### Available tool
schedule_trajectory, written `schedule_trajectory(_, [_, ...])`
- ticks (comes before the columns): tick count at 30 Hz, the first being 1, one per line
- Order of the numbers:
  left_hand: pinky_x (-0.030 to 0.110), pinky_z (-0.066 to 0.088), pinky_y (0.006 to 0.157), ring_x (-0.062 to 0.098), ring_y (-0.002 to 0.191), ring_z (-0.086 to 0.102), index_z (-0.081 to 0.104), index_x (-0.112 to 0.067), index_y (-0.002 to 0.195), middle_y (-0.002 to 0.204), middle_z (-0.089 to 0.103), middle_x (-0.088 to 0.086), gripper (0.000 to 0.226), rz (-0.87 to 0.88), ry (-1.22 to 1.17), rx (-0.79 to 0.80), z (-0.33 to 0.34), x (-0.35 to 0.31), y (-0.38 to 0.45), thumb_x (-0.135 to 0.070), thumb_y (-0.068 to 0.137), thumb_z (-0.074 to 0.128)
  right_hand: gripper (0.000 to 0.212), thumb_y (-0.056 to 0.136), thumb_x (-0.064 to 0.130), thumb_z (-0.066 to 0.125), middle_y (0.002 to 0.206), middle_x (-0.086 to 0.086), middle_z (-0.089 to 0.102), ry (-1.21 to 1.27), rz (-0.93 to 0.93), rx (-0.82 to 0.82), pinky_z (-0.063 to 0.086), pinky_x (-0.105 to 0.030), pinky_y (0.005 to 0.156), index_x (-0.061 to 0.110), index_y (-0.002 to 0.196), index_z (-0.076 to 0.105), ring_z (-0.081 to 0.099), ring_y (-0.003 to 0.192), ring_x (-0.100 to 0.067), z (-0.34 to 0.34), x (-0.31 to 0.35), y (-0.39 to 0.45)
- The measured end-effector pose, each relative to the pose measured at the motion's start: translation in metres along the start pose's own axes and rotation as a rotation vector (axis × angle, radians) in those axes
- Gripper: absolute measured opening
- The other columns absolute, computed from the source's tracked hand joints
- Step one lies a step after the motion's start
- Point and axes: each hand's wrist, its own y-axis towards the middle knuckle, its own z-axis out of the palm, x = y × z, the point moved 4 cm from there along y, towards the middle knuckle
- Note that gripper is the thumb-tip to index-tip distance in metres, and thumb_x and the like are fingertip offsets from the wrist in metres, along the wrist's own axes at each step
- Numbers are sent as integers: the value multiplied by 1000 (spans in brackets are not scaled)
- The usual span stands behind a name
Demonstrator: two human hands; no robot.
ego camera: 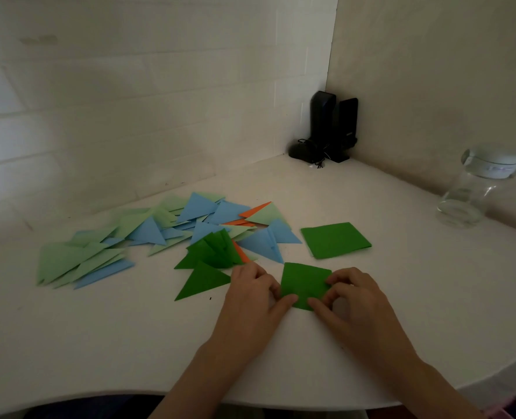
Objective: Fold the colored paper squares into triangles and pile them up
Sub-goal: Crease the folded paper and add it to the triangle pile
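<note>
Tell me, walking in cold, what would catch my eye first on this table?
Probably the two hands at the near middle: the left hand and right hand pinch a dark green paper square at its near corner. Behind and to their left sprawls a loose spread of folded triangles in blue, pale green, dark green and orange. A small stack of green squares waits just beyond the right hand.
</note>
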Motion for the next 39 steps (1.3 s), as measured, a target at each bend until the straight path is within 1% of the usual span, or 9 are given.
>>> schedule_trajectory(4, [20, 29, 80, 11, 91, 34, 54, -22, 73, 87, 40, -6, 32, -44, 62, 1, 2, -4, 4, -51, 79, 66, 27, 69, 36, 77, 89, 7, 50, -10, 28, 26, 32, -9, 72, 24, 59, 55, 47, 88, -9, 6, -1, 5])
schedule_trajectory(9, [19, 28, 77, 9, 91, 38, 54, -25, 83, 89, 45, -10, 23, -77, -21, 71, -2, 3, 8, -44, 81, 66, 29, 69, 33, 79, 91, 11, 45, 59, 44, 82, 32, -10, 72, 27, 82, 54, 45, 88, -10, 6, -4, 11])
schedule_trajectory(12, [18, 34, 79, 7, 90, 42, 55, -25, 84, 91, 47, -11, 19, -83, -54, 91, -5, 8, 8, -39, 82, 67, 37, 71, 27, 78, 94, 19, 38, 145, 79, 141, 33, -5, 73, 31, 97, 51, 42, 87, -2, 2, -2, 12])
schedule_trajectory(16, [13, 33, 78, 6, 91, 43, 56, -25, 88, 93, 49, -10, 17, -66, -64, 95, -6, 7, 6, -35, 82, 68, 50, 71, 18, 79, 99, 13, 44, 216, 108, 215, 34, 1, 72, 37, 105, 48, 48, 87, 6, -9, -6, 16])
schedule_trajectory(20, [19, 39, 73, 8, 85, 46, 61, -21, 89, 90, 51, -7, 9, -2, -72, 56, -3, -4, 4, -16, 84, 67, 55, 72, 11, 78, 94, 14, 44, 259, 163, 351, 38, -5, 65, 32, 113, 50, 45, 69, 21, -17, -8, 20])
schedule_trajectory(23, [25, 41, 71, 13, 85, 51, 68, -19, 93, 92, 59, 0, 23, 135, -34, 61, 4, -22, 0, -3, 84, 54, 52, 73, 14, 79, 93, 13, 47, 298, 212, 377, 39, -8, 59, 33, 113, 50, 48, 62, 5, -17, -7, 28])
schedule_trajectory(27, [27, 45, 74, 17, 92, 52, 70, -22, 102, 102, 61, 2, 31, 179, 46, 55, 7, -32, -7, -22, 89, 41, 37, 83, 29, 68, 106, 7, 55, 173, 211, 340, 38, -15, 62, 31, 117, 53, 50, 68, -3, -13, -8, 45])
schedule_trajectory(34, [25, 33, 77, 7, 90, 46, 59, -27, 100, 102, 54, -12, 67, 157, 264, 118, -6, -35, -14, -80, 72, 28, 10, 85, 27, 64, 80, 9, 64, 121, 245, 294, 40, -4, 55, 35, 91, 62, 55, 67, 5, -14, -4, 36])
schedule_trajectory(39, [27, 38, 66, 10, 73, 46, 54, -26, 80, 79, 53, -11, 58, 189, 291, -43, -7, -31, -21, -82, 69, 44, 10, 81, 24, 66, 69, 14, 66, 161, 260, 356, 40, -4, 55, 32, 86, 71, 56, 65, 3, -13, 3, 19])
